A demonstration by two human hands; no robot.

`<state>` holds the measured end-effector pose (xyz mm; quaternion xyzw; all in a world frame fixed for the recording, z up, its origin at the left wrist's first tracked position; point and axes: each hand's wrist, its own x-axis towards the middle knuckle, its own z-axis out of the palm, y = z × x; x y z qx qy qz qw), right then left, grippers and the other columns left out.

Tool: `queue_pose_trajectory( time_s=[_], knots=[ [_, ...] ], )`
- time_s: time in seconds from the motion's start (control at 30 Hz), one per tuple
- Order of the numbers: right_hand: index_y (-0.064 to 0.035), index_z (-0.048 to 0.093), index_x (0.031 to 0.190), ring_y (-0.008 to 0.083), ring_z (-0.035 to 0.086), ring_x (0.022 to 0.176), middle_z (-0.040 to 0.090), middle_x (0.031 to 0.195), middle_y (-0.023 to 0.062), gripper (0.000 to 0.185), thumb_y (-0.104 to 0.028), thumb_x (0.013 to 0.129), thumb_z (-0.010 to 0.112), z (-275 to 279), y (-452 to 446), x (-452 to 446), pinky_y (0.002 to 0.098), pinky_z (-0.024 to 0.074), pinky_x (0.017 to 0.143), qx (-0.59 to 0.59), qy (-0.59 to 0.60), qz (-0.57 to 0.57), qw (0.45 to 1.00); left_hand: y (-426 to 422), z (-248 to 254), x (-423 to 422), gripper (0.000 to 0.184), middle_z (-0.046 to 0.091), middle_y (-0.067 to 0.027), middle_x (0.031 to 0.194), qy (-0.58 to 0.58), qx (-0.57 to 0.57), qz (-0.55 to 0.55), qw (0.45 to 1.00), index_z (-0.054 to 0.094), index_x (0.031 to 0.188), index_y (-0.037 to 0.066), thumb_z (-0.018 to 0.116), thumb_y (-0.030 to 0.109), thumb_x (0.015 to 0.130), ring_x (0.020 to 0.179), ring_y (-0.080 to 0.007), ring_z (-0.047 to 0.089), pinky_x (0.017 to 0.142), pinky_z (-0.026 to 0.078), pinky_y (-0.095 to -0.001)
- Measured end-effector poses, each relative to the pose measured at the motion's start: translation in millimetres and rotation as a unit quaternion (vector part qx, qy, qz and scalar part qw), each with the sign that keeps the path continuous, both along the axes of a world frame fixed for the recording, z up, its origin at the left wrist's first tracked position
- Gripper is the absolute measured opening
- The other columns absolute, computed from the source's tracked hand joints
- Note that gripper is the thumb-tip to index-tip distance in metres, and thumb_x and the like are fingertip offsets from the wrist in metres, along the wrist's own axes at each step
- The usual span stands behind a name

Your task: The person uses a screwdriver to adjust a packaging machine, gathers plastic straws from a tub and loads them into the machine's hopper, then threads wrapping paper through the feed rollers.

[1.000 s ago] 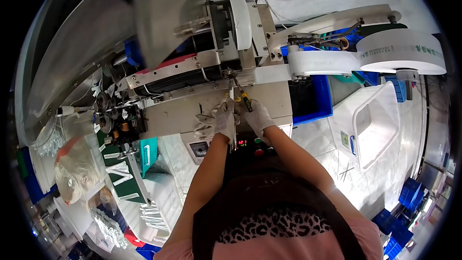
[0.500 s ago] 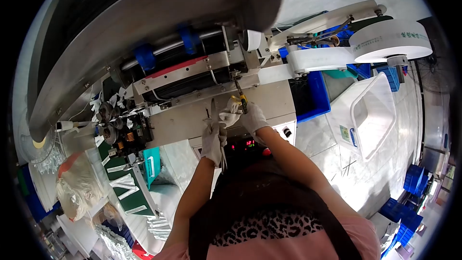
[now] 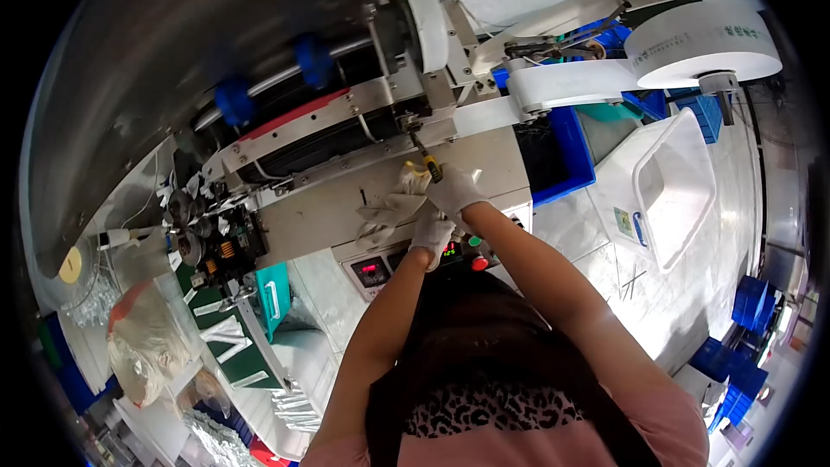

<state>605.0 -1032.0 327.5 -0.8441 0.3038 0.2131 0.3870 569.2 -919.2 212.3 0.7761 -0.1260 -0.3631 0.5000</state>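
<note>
The gloved right hand [image 3: 456, 192] grips the yellow-and-black tool [image 3: 432, 167], likely light, stiff and best held by that handle, its shaft reaching the machine [image 3: 372, 99] just ahead, while the gloved left hand [image 3: 432, 233], its grip unclear, is just behind, near the control panel [image 3: 370, 273].

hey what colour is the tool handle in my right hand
The tool handle is yellow and black; head view.

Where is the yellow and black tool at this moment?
In the head view, just above centre, the tool is in the gloved right hand, tip toward the machine.
</note>
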Motion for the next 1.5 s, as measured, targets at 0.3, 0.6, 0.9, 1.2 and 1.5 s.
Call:
queue_pose_trajectory(
  time_s=[0.3, 0.6, 0.9, 1.2, 1.5],
  knots=[
    [0.0002, 0.058, 0.102, 0.0366, 0.055, 0.100, 0.059, 0.102, 0.0248, 0.062, -0.054, 0.073, 0.059, 13.0, -20.8, 8.7, 0.0409, 0.0458, 0.082, 0.040, 0.048, 0.034, 0.997, -55.9, 4.9, 28.7, 0.029, 0.059, -0.0146, 0.096, -0.301, 0.189, -0.094, 0.930, 0.051, 0.111, 0.003, 0.053, 0.016, 0.084, 0.089, -0.0306, 0.057, 0.077, 0.046, -0.0374],
    [0.0059, 0.054, 0.097, 0.0410, 0.055, 0.096, 0.058, 0.096, 0.0298, 0.036, -0.022, 0.075, 0.053, 5.4, -3.8, 0.6, 0.0440, 0.0442, 0.083, 0.036, -0.014, -0.030, 0.999, 64.0, 78.0, -57.4, 0.028, 0.061, -0.0158, 0.086, -0.244, 0.070, -0.063, 0.965, 0.056, 0.106, 0.003, 0.056, 0.018, 0.083, 0.072, -0.0278, 0.059, 0.064, 0.045, -0.0366],
    [0.0027, 0.044, 0.107, 0.0386, 0.056, 0.098, 0.058, 0.100, 0.0279, 0.049, -0.038, 0.080, 0.054, 6.4, 18.4, 3.5, 0.0421, 0.0447, 0.083, 0.076, 0.030, -0.085, 0.993, 98.3, 104.8, 3.5, 0.035, 0.059, -0.0051, 0.090, 0.220, -0.033, 0.173, 0.960, 0.056, 0.105, 0.000, 0.050, 0.032, 0.090, 0.078, -0.0124, 0.059, 0.067, 0.048, -0.0221],
    [-0.0022, 0.043, 0.121, 0.0383, 0.057, 0.095, 0.058, 0.099, 0.0273, 0.055, -0.025, 0.074, 0.058, 12.3, 61.4, 7.7, 0.0405, 0.0456, 0.082, 0.036, -0.024, -0.225, 0.973, 114.2, 59.0, 98.6, 0.050, 0.057, -0.0044, 0.083, 0.205, -0.050, -0.060, 0.976, 0.052, 0.107, 0.002, 0.048, 0.048, 0.087, 0.069, -0.0113, 0.055, 0.066, 0.048, -0.0227],
    [-0.0001, 0.043, 0.116, 0.0392, 0.058, 0.093, 0.059, 0.098, 0.0268, 0.043, -0.024, 0.080, 0.051, -62.0, 86.9, 15.5, 0.0431, 0.0469, 0.079, -0.024, -0.079, -0.281, 0.956, 13.0, 103.2, 127.8, 0.078, 0.061, -0.0163, 0.094, 0.221, 0.131, -0.156, 0.954, 0.053, 0.107, -0.011, 0.053, 0.061, 0.077, 0.085, -0.0227, 0.058, 0.072, 0.047, -0.0318]
  ],
)
